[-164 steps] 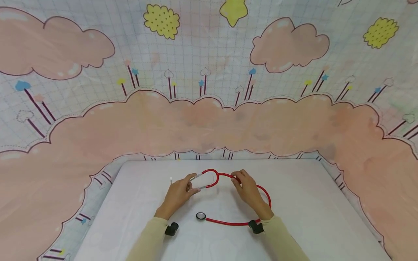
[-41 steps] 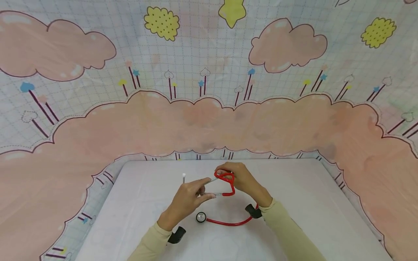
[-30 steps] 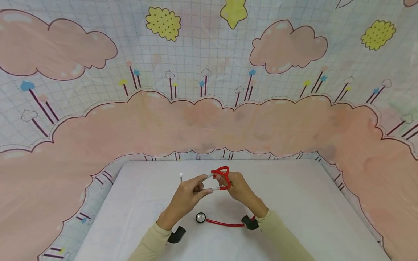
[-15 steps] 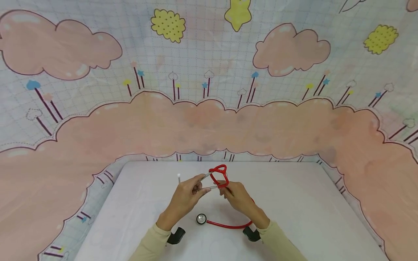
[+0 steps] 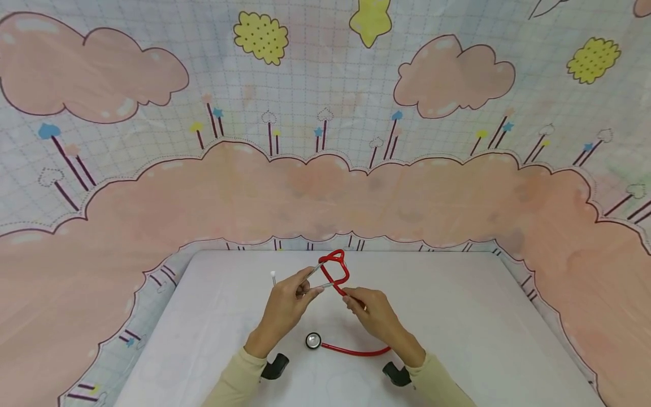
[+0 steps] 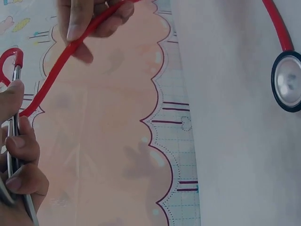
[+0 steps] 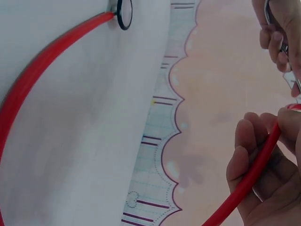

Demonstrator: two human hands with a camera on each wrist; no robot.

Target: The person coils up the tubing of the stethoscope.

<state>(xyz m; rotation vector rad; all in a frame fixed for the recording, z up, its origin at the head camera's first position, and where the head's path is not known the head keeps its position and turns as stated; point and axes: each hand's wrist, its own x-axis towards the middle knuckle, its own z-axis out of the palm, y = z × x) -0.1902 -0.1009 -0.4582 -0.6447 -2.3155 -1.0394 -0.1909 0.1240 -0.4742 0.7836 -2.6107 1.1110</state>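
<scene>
A stethoscope with red tubing [image 5: 346,275] is held up over the white table. My left hand [image 5: 283,302] grips its metal ear tubes [image 6: 15,127]; one white ear tip [image 5: 273,274] sticks up behind the knuckles. The red tubing bends back on itself and crosses the ear tubes, forming a loop. Just beyond that crossing, my right hand [image 5: 375,311] pinches the tubing between thumb and fingers, and in the right wrist view the tube [image 7: 254,172] runs across the palm. The round chest piece [image 5: 313,341] lies on the table, its tubing curving right until the right forearm hides it.
The white table [image 5: 473,322] ends at the back against a hanging cloth [image 5: 325,198] printed with clouds and stars. Black wrist-worn devices [image 5: 275,367] show beneath both beige sleeves [image 5: 438,380].
Earlier the tubing ran straight out right; my right hand has since carried it back across the ear tubes. Over the last half second the loop rises slightly leftward. The chest piece stays put.
</scene>
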